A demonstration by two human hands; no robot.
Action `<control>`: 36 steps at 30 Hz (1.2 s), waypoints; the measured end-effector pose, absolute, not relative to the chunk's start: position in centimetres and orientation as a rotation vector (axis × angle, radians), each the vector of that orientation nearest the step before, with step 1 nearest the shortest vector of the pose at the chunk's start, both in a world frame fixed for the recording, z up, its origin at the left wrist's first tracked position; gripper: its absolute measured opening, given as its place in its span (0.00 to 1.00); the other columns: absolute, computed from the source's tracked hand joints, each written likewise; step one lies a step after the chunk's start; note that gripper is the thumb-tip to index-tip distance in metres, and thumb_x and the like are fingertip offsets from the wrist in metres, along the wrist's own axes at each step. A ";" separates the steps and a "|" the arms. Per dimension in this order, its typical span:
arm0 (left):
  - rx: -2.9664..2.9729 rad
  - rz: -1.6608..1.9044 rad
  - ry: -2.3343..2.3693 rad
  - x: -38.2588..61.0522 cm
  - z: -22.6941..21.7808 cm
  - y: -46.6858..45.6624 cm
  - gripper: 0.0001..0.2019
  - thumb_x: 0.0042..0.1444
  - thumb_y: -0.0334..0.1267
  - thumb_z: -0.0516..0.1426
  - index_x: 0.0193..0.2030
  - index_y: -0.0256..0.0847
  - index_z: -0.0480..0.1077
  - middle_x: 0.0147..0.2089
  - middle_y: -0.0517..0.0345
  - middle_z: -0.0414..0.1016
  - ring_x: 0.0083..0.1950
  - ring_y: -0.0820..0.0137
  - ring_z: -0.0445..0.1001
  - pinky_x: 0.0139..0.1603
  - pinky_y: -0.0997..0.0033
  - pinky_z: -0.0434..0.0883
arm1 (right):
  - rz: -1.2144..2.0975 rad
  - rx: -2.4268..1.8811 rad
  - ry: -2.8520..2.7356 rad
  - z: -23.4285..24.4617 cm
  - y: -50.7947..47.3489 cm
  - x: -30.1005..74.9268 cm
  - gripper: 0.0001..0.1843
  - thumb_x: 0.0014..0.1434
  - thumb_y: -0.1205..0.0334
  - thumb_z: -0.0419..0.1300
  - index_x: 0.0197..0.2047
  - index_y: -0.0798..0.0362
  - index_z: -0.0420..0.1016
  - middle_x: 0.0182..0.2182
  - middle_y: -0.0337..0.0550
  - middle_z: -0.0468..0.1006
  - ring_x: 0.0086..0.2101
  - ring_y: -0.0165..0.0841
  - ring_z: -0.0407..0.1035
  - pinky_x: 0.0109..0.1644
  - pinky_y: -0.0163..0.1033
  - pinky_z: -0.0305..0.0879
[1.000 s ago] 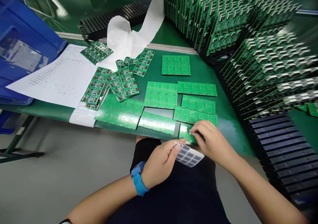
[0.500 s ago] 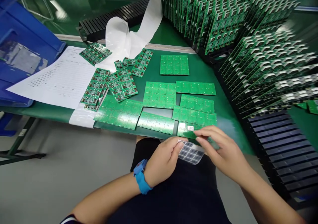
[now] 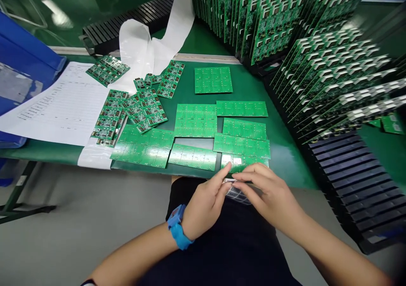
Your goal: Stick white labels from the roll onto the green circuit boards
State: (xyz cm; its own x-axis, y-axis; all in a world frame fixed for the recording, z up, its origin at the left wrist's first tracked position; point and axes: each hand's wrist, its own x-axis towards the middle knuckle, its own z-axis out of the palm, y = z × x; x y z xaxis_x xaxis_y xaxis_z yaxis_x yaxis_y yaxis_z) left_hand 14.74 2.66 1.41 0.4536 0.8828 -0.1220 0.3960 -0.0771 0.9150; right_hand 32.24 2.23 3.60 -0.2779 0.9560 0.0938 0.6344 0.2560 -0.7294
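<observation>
My left hand point(image 3: 206, 205), with a blue band on its wrist, pinches a sheet of labels point(image 3: 240, 196) just past the table's front edge. My right hand point(image 3: 269, 193) meets it there, thumb and forefinger closed at the sheet's upper edge. Whether a single label is between those right fingertips is hidden. Right behind the hands lies a green circuit board point(image 3: 245, 161) with white labels on it, partly covered by my fingers. Several more green circuit boards point(image 3: 196, 120) lie with their plain side up on the table.
Component-side-up circuit boards point(image 3: 146, 108) are piled at the left beside a printed paper sheet point(image 3: 60, 104) and a blue bin point(image 3: 28, 66). Black racks of upright circuit boards point(image 3: 272, 28) fill the right and back. An unfilled black rack point(image 3: 352, 193) stands at the right.
My right hand has moved left to the sheet's upper edge, and its fingertips have closed there. The sheet is now tilted and more hidden. The camera view has shifted slightly to the right.
</observation>
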 end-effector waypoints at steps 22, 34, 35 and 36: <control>1.431 0.763 1.176 15.2 0.7 2.7 0.04 0.59 0.36 0.54 0.38 0.39 0.67 0.27 0.62 0.75 0.29 0.75 0.73 0.31 0.77 0.68 | 0.868 -1.539 -1.867 3.9 1.4 32.0 0.08 0.58 0.65 0.56 0.42 0.50 0.72 0.33 0.42 0.71 0.35 0.31 0.67 0.35 0.37 0.65; 1.306 0.646 1.035 15.4 0.8 3.0 0.09 0.58 0.39 0.54 0.29 0.40 0.61 0.38 0.57 0.76 0.36 0.72 0.74 0.34 0.77 0.68 | 1.440 -1.661 -1.306 4.7 5.5 36.4 0.11 0.53 0.53 0.60 0.30 0.53 0.70 0.29 0.39 0.72 0.33 0.30 0.66 0.38 0.36 0.63; 1.286 0.653 1.014 15.5 0.9 3.0 0.08 0.58 0.39 0.54 0.30 0.41 0.61 0.42 0.56 0.77 0.40 0.71 0.75 0.37 0.75 0.69 | 1.467 -1.662 -1.297 4.5 5.8 36.8 0.12 0.53 0.52 0.59 0.30 0.53 0.69 0.29 0.38 0.71 0.32 0.29 0.66 0.38 0.36 0.63; 1.274 0.663 1.010 15.6 0.9 3.0 0.07 0.59 0.38 0.53 0.31 0.41 0.62 0.44 0.55 0.77 0.42 0.70 0.75 0.39 0.75 0.70 | 1.484 -1.663 -1.317 4.3 6.0 37.0 0.12 0.53 0.52 0.59 0.30 0.53 0.69 0.29 0.38 0.71 0.32 0.29 0.65 0.37 0.36 0.63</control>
